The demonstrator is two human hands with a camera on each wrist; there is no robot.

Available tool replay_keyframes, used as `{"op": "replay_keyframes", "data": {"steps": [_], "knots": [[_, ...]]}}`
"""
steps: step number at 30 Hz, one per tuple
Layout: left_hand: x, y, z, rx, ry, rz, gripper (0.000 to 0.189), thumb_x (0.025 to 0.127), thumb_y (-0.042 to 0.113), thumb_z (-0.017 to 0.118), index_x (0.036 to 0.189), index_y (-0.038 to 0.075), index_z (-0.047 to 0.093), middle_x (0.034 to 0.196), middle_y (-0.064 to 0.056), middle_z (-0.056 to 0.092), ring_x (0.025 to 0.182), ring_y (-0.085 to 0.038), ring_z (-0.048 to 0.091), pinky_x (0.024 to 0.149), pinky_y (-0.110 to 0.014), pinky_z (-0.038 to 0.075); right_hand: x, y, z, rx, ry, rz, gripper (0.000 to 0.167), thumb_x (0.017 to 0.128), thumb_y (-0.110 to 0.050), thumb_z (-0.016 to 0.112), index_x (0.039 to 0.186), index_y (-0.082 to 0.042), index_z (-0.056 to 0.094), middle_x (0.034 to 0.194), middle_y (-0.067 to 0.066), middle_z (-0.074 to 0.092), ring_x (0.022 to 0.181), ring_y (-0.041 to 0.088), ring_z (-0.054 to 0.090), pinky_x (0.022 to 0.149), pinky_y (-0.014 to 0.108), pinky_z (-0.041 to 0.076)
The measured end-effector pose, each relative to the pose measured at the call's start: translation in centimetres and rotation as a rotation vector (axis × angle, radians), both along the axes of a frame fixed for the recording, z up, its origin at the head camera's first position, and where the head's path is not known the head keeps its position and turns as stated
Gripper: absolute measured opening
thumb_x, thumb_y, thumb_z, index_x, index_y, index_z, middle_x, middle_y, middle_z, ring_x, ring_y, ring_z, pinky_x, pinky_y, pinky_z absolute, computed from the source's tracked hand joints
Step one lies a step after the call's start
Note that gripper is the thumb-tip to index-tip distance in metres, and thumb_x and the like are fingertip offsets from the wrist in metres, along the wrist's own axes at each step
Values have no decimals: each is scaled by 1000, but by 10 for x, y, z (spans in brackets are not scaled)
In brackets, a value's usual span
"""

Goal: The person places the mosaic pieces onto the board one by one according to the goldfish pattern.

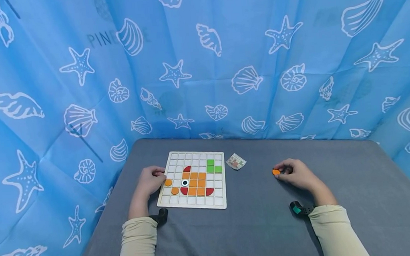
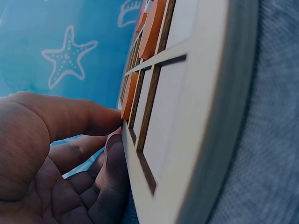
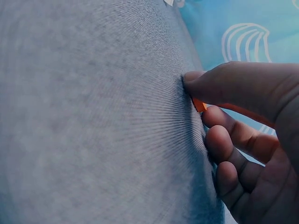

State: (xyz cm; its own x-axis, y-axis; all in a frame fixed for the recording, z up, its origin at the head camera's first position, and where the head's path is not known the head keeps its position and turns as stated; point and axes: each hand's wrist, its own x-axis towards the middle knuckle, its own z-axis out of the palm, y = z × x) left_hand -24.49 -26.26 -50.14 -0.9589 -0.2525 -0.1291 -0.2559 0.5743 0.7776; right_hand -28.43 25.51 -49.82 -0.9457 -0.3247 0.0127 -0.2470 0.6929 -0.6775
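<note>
A pale wooden grid board (image 1: 191,206) lies on the left part of the table. My left hand (image 1: 151,179) grips its left rim, the thumb tip right beside an orange round piece (image 1: 168,182). A second orange round piece (image 1: 175,190) sits a little to the right. Orange squares (image 1: 193,183), red rounded pieces (image 1: 209,192), an eye piece (image 1: 185,183) and green squares (image 1: 210,169) fill other cells. Away to the right, my right hand (image 1: 296,173) pinches an orange piece (image 1: 275,172) between thumb and fingers, close over the cloth; the fingers partly hide it in the right wrist view.
A small patterned card (image 1: 235,161) lies at the board's right side. Grey cloth (image 1: 256,228) covers the table. Behind and to the left hangs a blue curtain (image 1: 195,96) with shell and starfish prints, meeting the table's far edge.
</note>
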Motion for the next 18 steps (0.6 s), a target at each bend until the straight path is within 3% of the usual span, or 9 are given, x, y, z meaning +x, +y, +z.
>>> {"op": "replay_keyframes", "data": {"steps": [10,18], "knots": [[-1,2,-2,5,0,0,31,95,10,65,123,0,73,104,-13,67,93,-25,62,81,-36,49,0,-1,2,23,-10,2,27,95,-14,78,119,-1,76,101,9,71,81,18,55,66,29,46],[-1,1,-1,-1,0,0,31,95,11,65,123,1,73,104,-13,67,93,-26,62,82,-36,49,-9,-23,14,-18,38,45,27,95,-17,79,118,-2,77,105,13,73,82,16,59,67,28,49]]}}
